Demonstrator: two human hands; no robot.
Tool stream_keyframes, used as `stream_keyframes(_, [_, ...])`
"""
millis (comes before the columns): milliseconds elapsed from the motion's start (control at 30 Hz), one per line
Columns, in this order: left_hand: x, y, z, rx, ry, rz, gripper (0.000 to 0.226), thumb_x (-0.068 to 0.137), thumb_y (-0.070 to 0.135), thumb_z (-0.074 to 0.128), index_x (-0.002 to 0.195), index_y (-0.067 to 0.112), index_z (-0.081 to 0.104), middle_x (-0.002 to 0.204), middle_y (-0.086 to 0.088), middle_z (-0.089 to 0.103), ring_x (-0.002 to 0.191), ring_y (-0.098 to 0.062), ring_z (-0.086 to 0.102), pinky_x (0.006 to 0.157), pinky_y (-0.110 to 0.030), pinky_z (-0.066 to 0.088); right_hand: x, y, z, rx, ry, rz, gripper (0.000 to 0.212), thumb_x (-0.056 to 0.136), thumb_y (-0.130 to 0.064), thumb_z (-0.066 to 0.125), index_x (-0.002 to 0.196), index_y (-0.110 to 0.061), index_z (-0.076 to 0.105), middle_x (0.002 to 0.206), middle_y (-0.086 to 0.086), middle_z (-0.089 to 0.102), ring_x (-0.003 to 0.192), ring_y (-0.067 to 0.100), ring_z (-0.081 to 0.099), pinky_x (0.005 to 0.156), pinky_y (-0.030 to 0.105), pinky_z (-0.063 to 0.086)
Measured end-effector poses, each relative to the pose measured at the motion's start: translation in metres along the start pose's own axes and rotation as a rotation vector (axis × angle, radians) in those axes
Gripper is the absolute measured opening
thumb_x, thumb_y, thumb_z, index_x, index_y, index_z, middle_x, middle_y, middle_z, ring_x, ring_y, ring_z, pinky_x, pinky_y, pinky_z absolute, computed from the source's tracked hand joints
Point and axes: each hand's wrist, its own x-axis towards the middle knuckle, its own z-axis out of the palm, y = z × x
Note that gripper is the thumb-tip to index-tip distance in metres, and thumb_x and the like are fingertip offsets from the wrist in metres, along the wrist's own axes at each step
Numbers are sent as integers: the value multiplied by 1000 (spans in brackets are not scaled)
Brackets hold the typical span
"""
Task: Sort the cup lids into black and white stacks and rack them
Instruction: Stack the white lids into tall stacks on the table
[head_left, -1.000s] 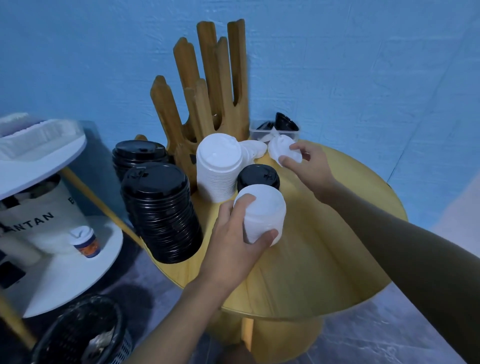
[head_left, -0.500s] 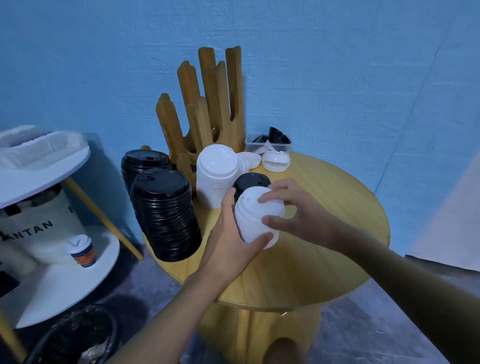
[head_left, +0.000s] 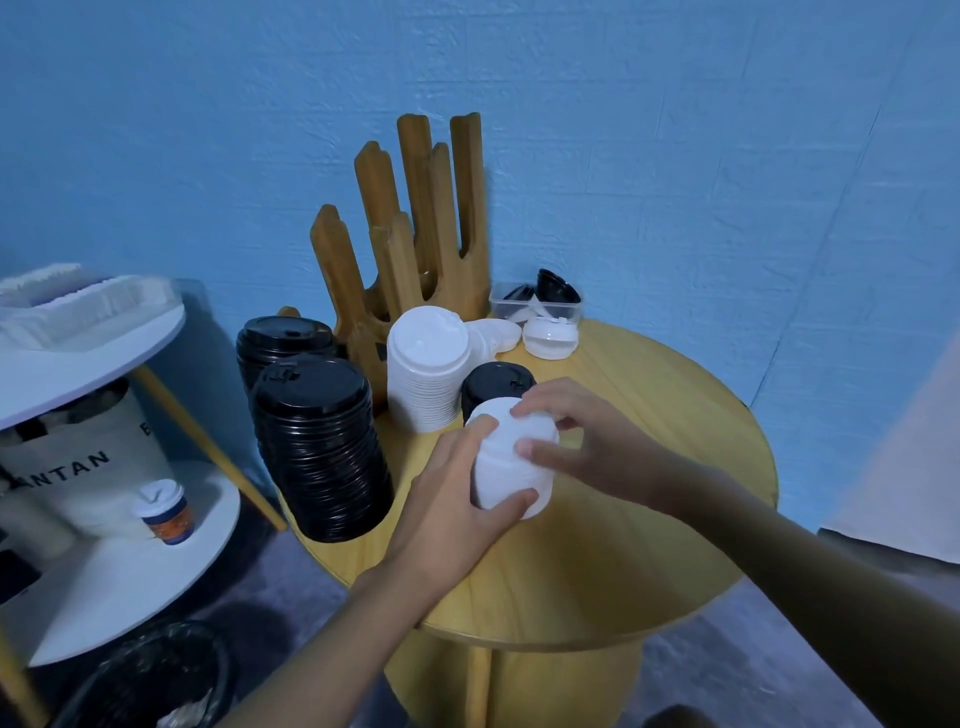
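Short white stack (head_left: 511, 480) of lids, near the middle of the round table (head_left: 649, 545), clasped low round its side by the left hand (head_left: 452, 514) with fingers and thumb curled about it, and pinched at the top by the right hand (head_left: 592, 441). Hard to tell whether resting on the wood or lifted clear, the base being hidden behind the palm. Likely to go askew if pressed off-centre: top lid cocked, nesting jammed, or thin walls buckled by too tight a squeeze. Could also splay and spill if loosened on one side only. Just behind, a short black stack (head_left: 496, 382), close enough to be knocked by the right knuckles and mixed in with the white. Further back, tall white stack (head_left: 428, 374) beside the wooden rack (head_left: 415, 234). To the left, tall black stack (head_left: 322, 447) right at the table's edge, apt to topple floorward at a nudge from the left forearm.
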Motion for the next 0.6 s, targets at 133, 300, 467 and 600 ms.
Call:
stream_keyframes(133, [1,-1,2,25,18,16,70,82,50,74,138,45,33,130,24,40,112,6,37,89,-16,36,29,44,-14,91,311,169,37,93,-34,63,128,-27,53,129,-8,51,122,8,48,98,24,38])
stream_keyframes(300, [2,-5,6,32,26,5,68,80,55,73,131,57,28,128,34,36,117,-2,42,96,-23,40,91,116,-15,-121,403,373,84,79,-47,75,147,-23,33,150,6,31,138,25,31,113,41,30])
stream_keyframes(467, [2,-8,8,15,29,32,68,79,54,74,121,66,23,126,35,37,118,-4,43,101,-27,40,135,148,-7,-153,409,440,98,69,-60,77,149,-32,27,152,6,28,137,29,36,111,50,34])
stream_keyframes(600, [0,-10,8,8,33,49,69,78,55,73,117,76,19,127,36,36,119,-4,43,102,-28,41,156,158,-7,-247,339,443,96,69,-65,72,148,-35,25,154,6,25,136,31,36,111,52,32])
